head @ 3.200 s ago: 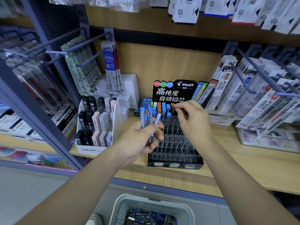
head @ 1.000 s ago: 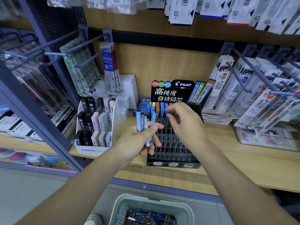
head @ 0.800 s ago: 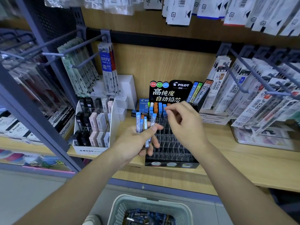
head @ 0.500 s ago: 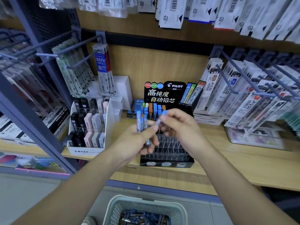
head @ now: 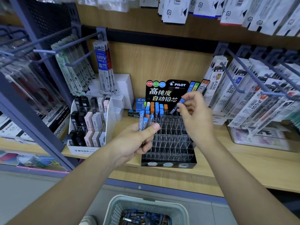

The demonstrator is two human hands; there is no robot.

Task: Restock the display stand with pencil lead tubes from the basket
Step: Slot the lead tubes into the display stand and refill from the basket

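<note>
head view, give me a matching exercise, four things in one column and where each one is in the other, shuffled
Things
1 single lead tube
2 bundle of lead tubes
3 basket
4 display stand

Places
a standing on the wooden shelf
b held in the left hand
c below the shelf, at the bottom edge of the view
d pinched in the right hand

Pairs: 1-d, 2-b, 3-c, 4-a

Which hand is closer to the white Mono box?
Left. The left hand holds lead tubes right of the Mono box; the right hand, pinching one tube, is farther right above the Pilot stand.
</note>
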